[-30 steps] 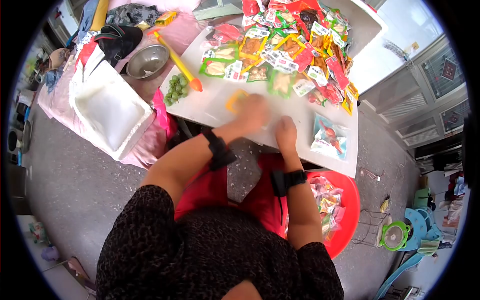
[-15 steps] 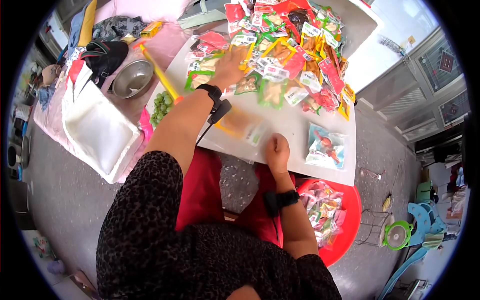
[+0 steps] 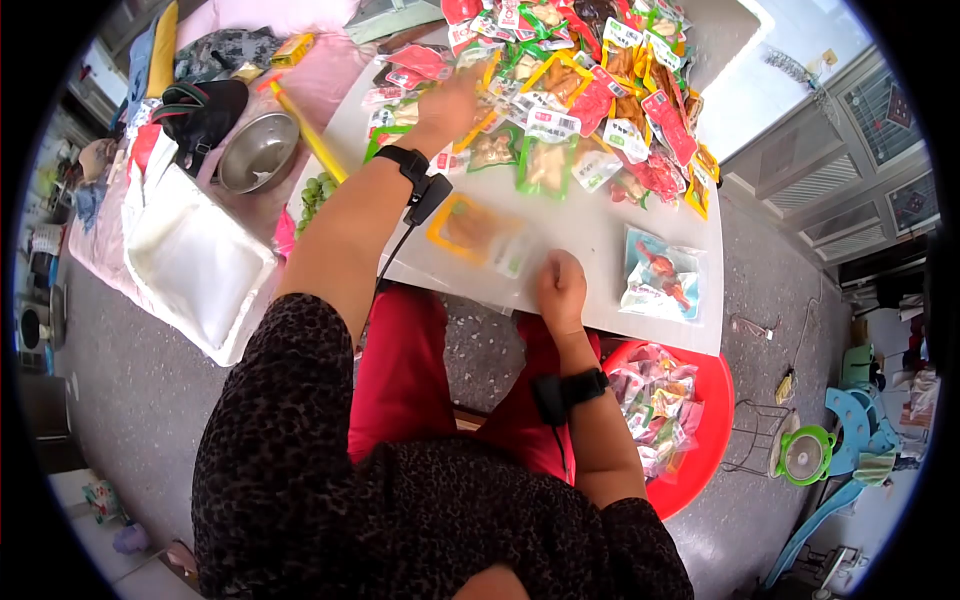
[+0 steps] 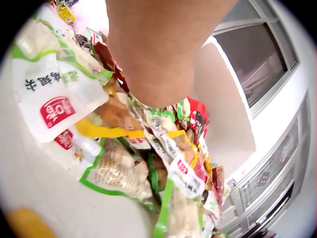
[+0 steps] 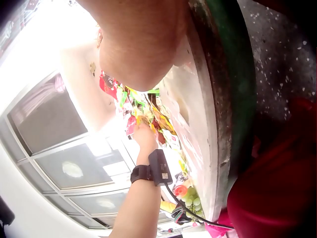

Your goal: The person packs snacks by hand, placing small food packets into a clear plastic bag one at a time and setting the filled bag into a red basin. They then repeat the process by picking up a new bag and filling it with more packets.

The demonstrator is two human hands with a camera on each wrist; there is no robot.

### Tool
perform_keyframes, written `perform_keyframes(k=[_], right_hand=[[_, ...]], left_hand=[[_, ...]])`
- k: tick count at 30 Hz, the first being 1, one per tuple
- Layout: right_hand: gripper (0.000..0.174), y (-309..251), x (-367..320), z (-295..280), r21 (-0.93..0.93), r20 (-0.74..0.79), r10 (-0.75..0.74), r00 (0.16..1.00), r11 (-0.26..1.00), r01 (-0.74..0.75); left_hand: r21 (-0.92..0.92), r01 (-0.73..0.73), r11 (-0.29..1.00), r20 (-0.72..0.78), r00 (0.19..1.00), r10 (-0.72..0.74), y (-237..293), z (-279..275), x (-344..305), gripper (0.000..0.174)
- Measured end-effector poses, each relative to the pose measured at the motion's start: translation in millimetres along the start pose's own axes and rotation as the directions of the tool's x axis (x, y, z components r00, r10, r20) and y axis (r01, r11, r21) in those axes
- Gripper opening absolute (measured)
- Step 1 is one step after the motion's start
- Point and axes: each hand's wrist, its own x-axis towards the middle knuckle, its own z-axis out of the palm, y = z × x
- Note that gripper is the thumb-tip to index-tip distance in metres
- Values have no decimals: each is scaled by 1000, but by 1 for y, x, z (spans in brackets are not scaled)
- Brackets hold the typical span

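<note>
Yellow-edged food packet [image 3: 466, 229]: near edge of white table [image 3: 600, 232], long axis slanting, yellow end toward table's left, white label end near-right, print blurred | left hand [image 3: 447, 108]: over packet pile [image 3: 562, 90], table's far side; fingertips hidden, grip can't be told | right hand [image 3: 562, 286]: table's near edge; fingers obscured, pinching can't be told

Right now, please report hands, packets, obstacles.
Left hand at packet pile, grip hidden. Right hand by table edge. Yellow packet on table. No obstacle seen.
</note>
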Motion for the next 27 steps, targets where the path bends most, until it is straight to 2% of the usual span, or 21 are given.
perform_keyframes(k=[3,4,5,7,8,11,12,14,15,16,17,19,23,24,27], right_hand=[[14,3,-1,2,13,-14,-9,1000,1000,9],[14,4,0,2,8,-29,-25,999,1000,25],[14,4,0,2,3,-44,-41,998,999,41],[13,4,1,0,97,-43,27,999,995,-23],[13,4,1,-2,143,-39,62,997,988,-56],[16,8,8,-4,496,-71,284,956,842,-213],[21,9,10,-11,560,48,429,902,736,-380],[25,-25,22,-34,663,168,541,824,557,-501],[27,-35,26,-41,700,233,582,779,455,-550],[31,-28,27,-46,724,374,546,750,334,-604],[31,-29,26,-52,736,465,471,749,264,-623],[30,-35,23,-65,730,620,291,729,126,-671],[26,-16,6,-80,695,684,306,662,3,-719],[24,-13,0,-86,686,689,327,647,-3,-728],[22,0,-17,-93,729,641,360,678,-6,-685]], left_hand=[[-75,223,972,120,970,-214,4,-31,10,30],[-175,229,958,-7,972,-234,4,-38,8,21],[-268,243,932,-25,966,-259,5,-45,5,20],[-449,257,856,-52,949,-312,12,-61,-10,19],[-557,254,791,12,955,-298,11,-65,-17,22],[-736,437,517,274,890,-364,24,-72,-50,18],[-788,507,350,392,851,-349,31,-77,-62,19],[-781,624,-9,606,754,-252,53,-90,-87,21],[-756,654,-32,645,735,-209,61,-91,-100,23],[-731,680,-54,678,716,-165,67,-91,-111,24],[-706,705,-73,708,696,-121,73,-90,-122,26],[-694,720,-31,720,691,-58,85,-85,-143,26],[-639,769,38,769,639,-9,106,-82,-170,26],[-710,703,-51,703,711,16,112,-80,-174,25],[-746,538,392,587,810,6,110,-77,-178,26]])
